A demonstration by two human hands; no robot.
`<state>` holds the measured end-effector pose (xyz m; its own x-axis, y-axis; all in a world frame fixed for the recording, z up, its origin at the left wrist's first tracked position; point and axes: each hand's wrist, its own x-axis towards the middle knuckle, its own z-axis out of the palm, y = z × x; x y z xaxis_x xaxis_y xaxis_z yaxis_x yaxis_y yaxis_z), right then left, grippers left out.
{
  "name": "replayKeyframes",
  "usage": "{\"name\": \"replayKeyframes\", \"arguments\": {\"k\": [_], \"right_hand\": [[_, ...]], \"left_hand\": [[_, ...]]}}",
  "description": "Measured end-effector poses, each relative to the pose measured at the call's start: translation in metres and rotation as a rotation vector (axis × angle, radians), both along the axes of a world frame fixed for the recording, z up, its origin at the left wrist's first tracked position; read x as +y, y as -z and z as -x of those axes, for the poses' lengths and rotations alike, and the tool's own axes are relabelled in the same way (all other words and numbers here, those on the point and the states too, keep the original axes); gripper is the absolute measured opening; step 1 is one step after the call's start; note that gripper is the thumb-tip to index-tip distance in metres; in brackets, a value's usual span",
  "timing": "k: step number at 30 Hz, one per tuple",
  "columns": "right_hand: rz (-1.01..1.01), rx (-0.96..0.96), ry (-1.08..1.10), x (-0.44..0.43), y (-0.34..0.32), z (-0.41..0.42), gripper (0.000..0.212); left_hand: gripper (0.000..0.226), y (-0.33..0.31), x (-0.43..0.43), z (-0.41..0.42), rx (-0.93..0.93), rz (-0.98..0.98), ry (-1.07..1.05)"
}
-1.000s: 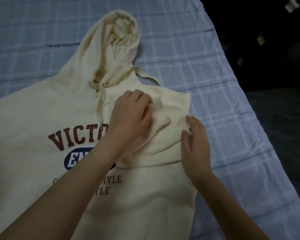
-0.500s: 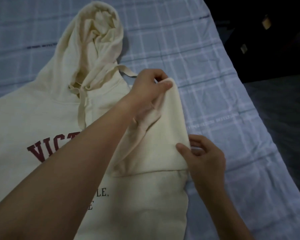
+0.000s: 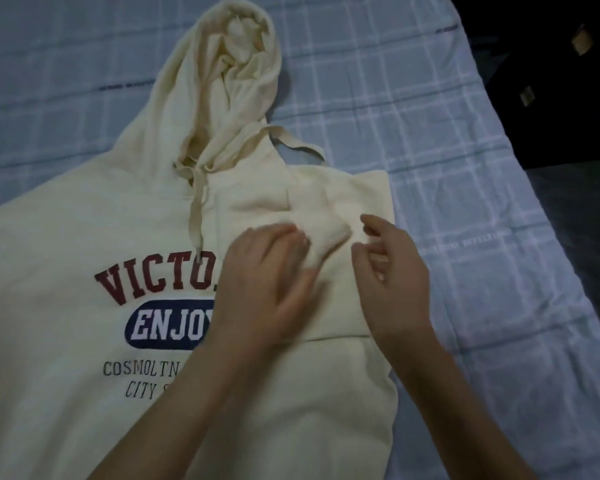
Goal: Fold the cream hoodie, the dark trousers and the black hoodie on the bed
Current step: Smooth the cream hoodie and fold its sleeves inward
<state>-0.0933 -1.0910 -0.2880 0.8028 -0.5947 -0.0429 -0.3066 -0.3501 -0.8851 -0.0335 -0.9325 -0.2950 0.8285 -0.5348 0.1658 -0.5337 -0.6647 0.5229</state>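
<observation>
In the head view, the cream hoodie [image 3: 66, 271] lay front-up on the bed [image 3: 465, 209]. Its hood [image 3: 232, 81] pointed to 12 o'clock and its body filled the frame from centre to 9 o'clock. The sleeve [image 3: 329, 202] on the 3 o'clock side was folded inward across the chest, probably to narrow the garment into a rectangle before the next fold.

The left hand [image 3: 267, 282] lay palm-down on the turned-in cuff [image 3: 331, 239]. Its fingers [image 3: 291, 237] were fairly straight and gripped nothing, pressing the thick cloth so that it would not spring back. Just beside it at 3 o'clock, the right hand [image 3: 392, 271] hovered over the folded edge. Its fingers [image 3: 374, 223] were loosely curled, spread and empty, seemingly ready to smooth or square that edge.

The fabric looked soft, heavy and fleece-like, with rounded folds rather than sharp creases. A flat drawstring [image 3: 196, 216] hung down from the neck onto the dark red and navy lettering [image 3: 153, 282]. The bed sheet was thin, pale blue and checked.

The dark trousers and the black hoodie were not in view. Beyond the bed at 2 o'clock there was only darkness.
</observation>
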Motion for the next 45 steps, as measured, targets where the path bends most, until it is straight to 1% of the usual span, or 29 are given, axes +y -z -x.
{"name": "replayKeyframes", "arguments": {"k": [2,3,5,7,9,11,12,13,15,16,17,19,20,21,22,23,24,25,26,27,29,31,33,37,39,40,42,43,45], "right_hand": [[-0.026,0.141,-0.097,-0.002,0.002,-0.020,0.042],[-0.014,0.200,-0.148,-0.003,0.003,-0.029,0.048],[0.054,0.281,-0.250,-0.006,0.003,-0.044,0.053],[0.099,0.263,-0.307,-0.007,-0.004,-0.049,0.046],[0.042,0.146,-0.229,-0.009,-0.015,-0.038,0.035],[0.032,0.044,-0.069,-0.013,-0.024,-0.009,0.027],[0.060,0.054,0.003,-0.015,-0.024,0.007,0.025],[0.090,0.114,0.047,-0.016,-0.021,0.023,0.025],[0.144,0.290,0.065,-0.017,-0.011,0.048,0.028],[0.185,0.328,0.053,-0.016,-0.006,0.056,0.031],[0.245,0.303,0.044,-0.014,-0.003,0.058,0.033],[0.382,0.165,0.034,-0.003,-0.005,0.050,0.039],[0.447,0.098,0.002,0.004,-0.006,0.041,0.043],[0.521,0.055,-0.068,0.012,-0.004,0.031,0.047],[0.606,0.057,-0.170,0.018,0.000,0.021,0.051],[0.675,0.105,-0.276,0.023,0.008,0.012,0.053],[0.713,0.184,-0.362,0.026,0.017,0.005,0.054],[0.730,0.272,-0.413,0.027,0.028,0.001,0.055],[0.740,0.339,-0.424,0.027,0.038,0.000,0.056],[0.749,0.366,-0.413,0.026,0.046,0.001,0.056],[0.761,0.352,-0.399,0.025,0.051,0.001,0.056],[0.741,0.325,-0.410,0.026,0.048,0.001,0.055],[0.695,0.292,-0.402,0.025,0.039,0.001,0.056],[0.714,0.208,-0.377,0.031,0.021,-0.006,0.056],[0.718,0.264,-0.445,0.037,0.020,-0.013,0.057],[0.721,0.329,-0.493,0.039,0.022,-0.015,0.057],[0.746,0.418,-0.529,0.040,0.028,-0.016,0.058],[0.750,0.407,-0.502,0.041,0.029,-0.016,0.059],[0.748,0.280,-0.407,0.045,0.026,-0.020,0.060]], "left_hand": [[0.054,0.019,0.012,0.019,0.052,-0.147,0.037],[0.055,0.026,0.015,0.022,0.054,-0.177,0.044],[0.050,0.031,0.018,0.022,0.084,-0.146,0.049],[0.050,0.030,0.020,0.019,0.148,-0.044,0.045],[0.050,0.023,0.026,0.018,0.194,0.053,0.062],[0.049,0.015,0.032,0.020,0.162,0.042,0.141],[0.050,0.012,0.034,0.023,0.157,-0.005,0.199],[0.053,0.011,0.035,0.024,0.176,-0.062,0.251],[0.057,0.007,0.033,0.026,0.242,-0.122,0.307],[0.056,0.004,0.030,0.027,0.260,-0.086,0.299],[0.053,0.000,0.027,0.026,0.248,-0.011,0.254],[0.044,-0.003,0.020,0.021,0.091,0.124,0.040],[0.042,-0.001,0.017,0.016,0.046,0.147,-0.109],[0.043,0.000,0.013,0.011,0.078,0.145,-0.249],[0.048,0.003,0.008,0.007,0.166,0.140,-0.362],[0.053,0.010,0.003,0.005,0.262,0.113,-0.429],[0.056,0.018,-0.001,0.004,0.304,0.067,-0.453],[0.058,0.025,-0.002,0.005,0.280,0.022,-0.440],[0.059,0.030,-0.002,0.007,0.240,0.008,-0.423],[0.059,0.032,-0.001,0.007,0.212,0.046,-0.412],[0.054,0.031,0.002,0.006,0.214,0.222,-0.390],[0.046,0.025,0.005,0.004,0.217,0.376,-0.305],[0.037,0.015,0.008,-0.001,0.209,0.418,-0.242],[0.031,-0.005,0.035,-0.031,0.198,0.473,-0.301],[0.036,-0.008,0.052,-0.045,0.199,0.373,-0.326],[0.039,-0.006,0.057,-0.048,0.209,0.218,-0.328],[0.048,0.002,0.059,-0.041,0.145,-0.221,-0.339],[0.052,0.005,0.057,-0.035,0.066,-0.332,-0.304],[0.055,0.010,0.052,-0.026,-0.090,-0.333,-0.135]]}}
